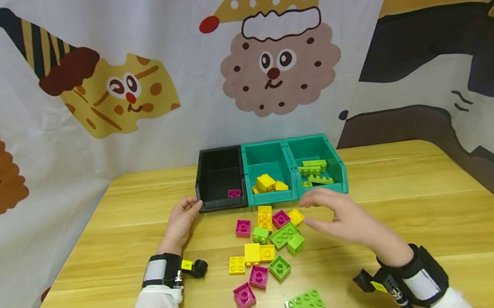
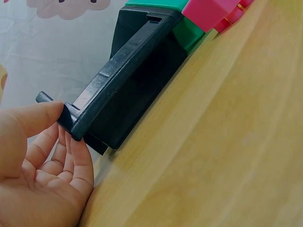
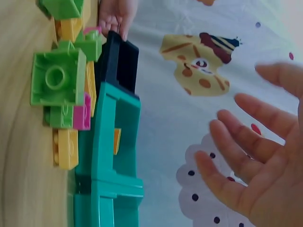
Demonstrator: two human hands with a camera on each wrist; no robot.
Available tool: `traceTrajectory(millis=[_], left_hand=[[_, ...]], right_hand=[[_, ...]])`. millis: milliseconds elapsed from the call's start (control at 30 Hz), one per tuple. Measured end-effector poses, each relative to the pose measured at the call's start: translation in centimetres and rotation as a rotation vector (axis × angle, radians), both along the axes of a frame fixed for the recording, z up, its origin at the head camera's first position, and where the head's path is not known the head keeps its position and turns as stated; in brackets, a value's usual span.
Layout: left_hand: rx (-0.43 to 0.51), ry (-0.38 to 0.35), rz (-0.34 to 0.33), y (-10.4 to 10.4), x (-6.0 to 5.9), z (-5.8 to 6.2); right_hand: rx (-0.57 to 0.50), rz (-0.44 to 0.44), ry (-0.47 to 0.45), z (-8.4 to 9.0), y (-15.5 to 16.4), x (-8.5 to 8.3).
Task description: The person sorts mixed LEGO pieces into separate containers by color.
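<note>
My left hand (image 1: 182, 221) pinches the front left corner of the black bin (image 2: 106, 80), thumb on top of the rim and fingers beneath it. One magenta brick (image 1: 234, 193) lies inside that bin. My right hand (image 1: 342, 214) is in the air in front of the teal bins, its fingers spread and nothing between them. Nearest to it are a yellow brick (image 1: 296, 217) and a green brick (image 1: 295, 243). Loose magenta, yellow and green bricks lie in a cluster between the hands, among them a long green brick (image 1: 304, 305) nearest the front.
The middle teal bin (image 1: 266, 151) holds yellow bricks (image 1: 266, 183), and the right teal bin (image 1: 315, 143) holds green bricks (image 1: 314, 165). All three bins stand side by side at the back of the wooden table (image 1: 158, 185). A printed cloth (image 1: 194, 104) hangs behind.
</note>
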State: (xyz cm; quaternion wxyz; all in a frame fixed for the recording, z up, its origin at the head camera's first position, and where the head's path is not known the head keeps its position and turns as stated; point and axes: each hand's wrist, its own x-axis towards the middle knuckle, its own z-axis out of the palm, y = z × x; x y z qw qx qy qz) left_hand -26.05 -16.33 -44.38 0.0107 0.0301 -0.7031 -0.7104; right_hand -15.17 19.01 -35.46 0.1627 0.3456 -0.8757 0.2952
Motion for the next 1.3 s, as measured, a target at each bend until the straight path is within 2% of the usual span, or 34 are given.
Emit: traceTrajectory(millis=[200,367,433,567,900,1167,1300], left_hand=[[-0.009,0.018,0.007,0.0,-0.2,-0.3],[-0.008,0.021,0.013,0.0,-0.2,-0.3],[-0.009,0.019,0.011,0.0,-0.2,-0.3],[-0.008,0.018,0.010,0.0,-0.2,-0.3],[-0.014,0.016,0.010,-0.1,-0.1,-0.3],[-0.014,-0.001,0.002,-0.1,-0.2,-0.3],[-0.007,-0.007,0.002,-0.2,-0.3,-0.4]], right_hand=[[0.165,0.117,-0.131,-0.6,-0.9,1.5],[0.313,0.217,-0.296,-0.9,-2.0,2.9],[0.371,0.231,-0.377,-0.9,-2.4,3.4],[0.464,0.247,-0.451,-0.9,-3.1,4.3],[0.562,0.241,-0.435,-2.1,-4.4,5.4],[0.540,0.204,-0.421,-2.4,-4.9,5.8],[0.536,0.212,-0.427,-2.4,-5.0,5.9]])
